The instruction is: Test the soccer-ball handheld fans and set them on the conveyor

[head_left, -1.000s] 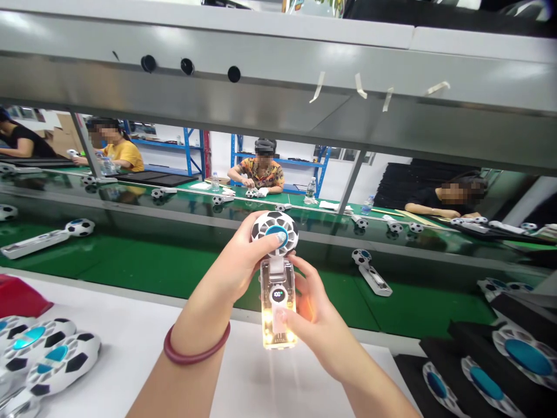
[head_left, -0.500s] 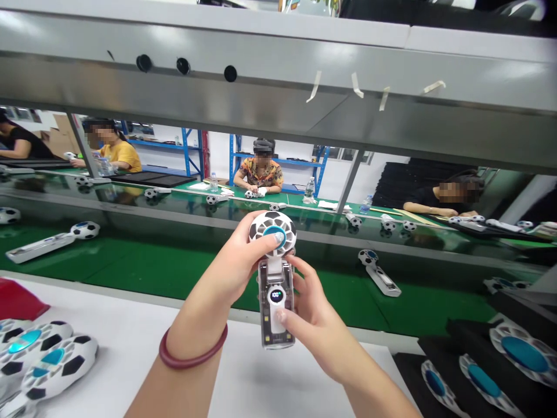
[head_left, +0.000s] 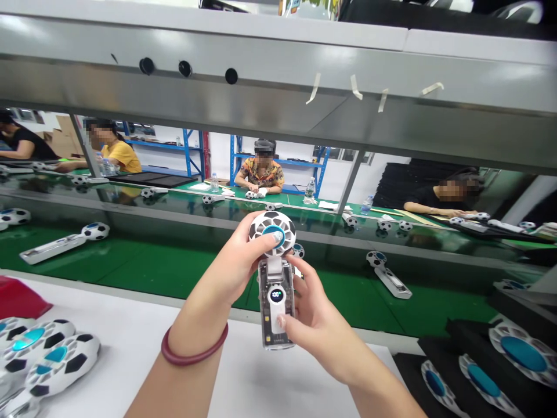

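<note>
A handheld fan (head_left: pixel 277 302) stands upright before me, with a football-patterned head, a clear handle and a small round display reading 100. My left hand (head_left: pixel 243 255) is closed around the head, its thumb lying on the blue centre disc. Lower down, my right hand (head_left: pixel 315 316) grips the handle from the side, its thumb pressed on the white strip below the display. The fingers behind the fan are partly hidden. White paper (head_left: pixel 243 371) covers the bench beneath it.
Several football-patterned fans (head_left: pixel 65 363) lie at the left beside a red object (head_left: pixel 20 297). Black foam (head_left: pixel 418 383) with more fans is at the right. Ahead, a green conveyor belt (head_left: pixel 143 270) carries fans, under a grey metal beam (head_left: pixel 270 104). Several co-workers (head_left: pixel 261 171) sit beyond.
Fans on the near belt have shifted right, and those on the far line slightly left. One has come partly into view behind the held fan. My hands keep almost the same hold.
</note>
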Demonstrator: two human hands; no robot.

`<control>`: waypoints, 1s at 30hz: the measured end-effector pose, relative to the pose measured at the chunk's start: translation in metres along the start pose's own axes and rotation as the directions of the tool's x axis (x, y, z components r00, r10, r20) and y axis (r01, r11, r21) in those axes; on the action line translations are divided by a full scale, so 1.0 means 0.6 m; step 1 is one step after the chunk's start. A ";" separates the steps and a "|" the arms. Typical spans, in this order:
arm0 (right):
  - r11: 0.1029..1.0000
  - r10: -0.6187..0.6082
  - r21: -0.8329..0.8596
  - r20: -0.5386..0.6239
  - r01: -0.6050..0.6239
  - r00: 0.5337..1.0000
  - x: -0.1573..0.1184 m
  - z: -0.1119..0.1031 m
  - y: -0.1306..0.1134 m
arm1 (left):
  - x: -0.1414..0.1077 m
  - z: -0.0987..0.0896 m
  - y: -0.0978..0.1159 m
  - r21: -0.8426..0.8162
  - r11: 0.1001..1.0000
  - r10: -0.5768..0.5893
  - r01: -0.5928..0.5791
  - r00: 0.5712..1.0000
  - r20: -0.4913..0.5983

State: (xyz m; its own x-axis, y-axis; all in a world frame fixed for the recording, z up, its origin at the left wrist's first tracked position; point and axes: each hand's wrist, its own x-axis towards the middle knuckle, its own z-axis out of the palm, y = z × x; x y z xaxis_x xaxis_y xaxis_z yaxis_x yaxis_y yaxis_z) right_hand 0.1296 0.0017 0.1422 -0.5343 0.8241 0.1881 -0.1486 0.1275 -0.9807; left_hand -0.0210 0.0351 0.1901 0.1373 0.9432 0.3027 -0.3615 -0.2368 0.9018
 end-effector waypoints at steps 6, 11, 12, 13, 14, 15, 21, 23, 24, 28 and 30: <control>1.000 0.000 0.006 -0.013 0.000 1.000 -0.001 -0.001 0.003 | -0.002 0.001 0.002 0.036 0.999 -0.007 0.007 1.000 -0.001; 0.993 -0.013 0.120 0.000 0.013 1.000 0.004 0.002 0.006 | -0.002 -0.001 0.003 0.071 0.997 0.003 -0.002 1.000 -0.017; 0.988 -0.016 0.157 0.011 0.014 1.000 0.005 0.003 0.005 | -0.003 -0.002 0.003 0.069 0.998 0.011 -0.010 1.000 -0.016; 0.982 -0.019 0.189 0.019 0.015 1.000 0.005 0.004 0.005 | -0.003 -0.003 0.003 0.057 0.998 0.021 -0.020 1.000 -0.009; 0.977 -0.022 0.214 0.021 0.017 1.000 0.005 0.005 0.004 | -0.003 -0.003 0.003 0.038 0.999 0.030 -0.030 1.000 0.002; 0.973 -0.026 0.231 0.020 0.020 0.999 0.004 0.005 0.002 | -0.004 -0.004 0.003 0.013 0.999 0.040 -0.040 0.999 0.016; 0.961 -0.060 0.269 -0.023 0.064 0.998 -0.004 0.007 -0.011 | -0.004 -0.005 -0.006 -0.047 0.999 0.022 -0.014 0.984 0.179; 0.963 -0.064 0.258 -0.045 0.073 0.997 -0.005 0.006 -0.015 | -0.004 -0.005 -0.010 0.028 0.998 -0.063 0.058 0.966 0.251; 0.966 -0.066 0.247 -0.050 0.076 0.997 -0.006 0.005 -0.017 | -0.004 -0.006 -0.012 0.060 0.994 -0.104 0.090 0.957 0.270; 0.978 -0.093 0.182 -0.043 0.099 0.995 -0.006 0.003 -0.017 | -0.004 -0.005 -0.016 0.098 0.976 -0.215 0.194 0.923 0.318; 0.984 -0.116 0.133 -0.033 0.119 0.993 -0.008 0.004 -0.015 | -0.004 -0.005 -0.017 0.041 0.969 -0.241 0.245 0.889 0.388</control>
State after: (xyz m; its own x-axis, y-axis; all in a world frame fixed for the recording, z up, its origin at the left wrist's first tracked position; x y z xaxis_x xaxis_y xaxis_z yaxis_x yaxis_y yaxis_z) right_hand 0.1314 -0.0048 0.1500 -0.4853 0.8218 0.2984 -0.3204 0.1504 -0.9353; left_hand -0.0203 0.0359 0.1794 0.5677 0.8052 0.1713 -0.2783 -0.0081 0.9605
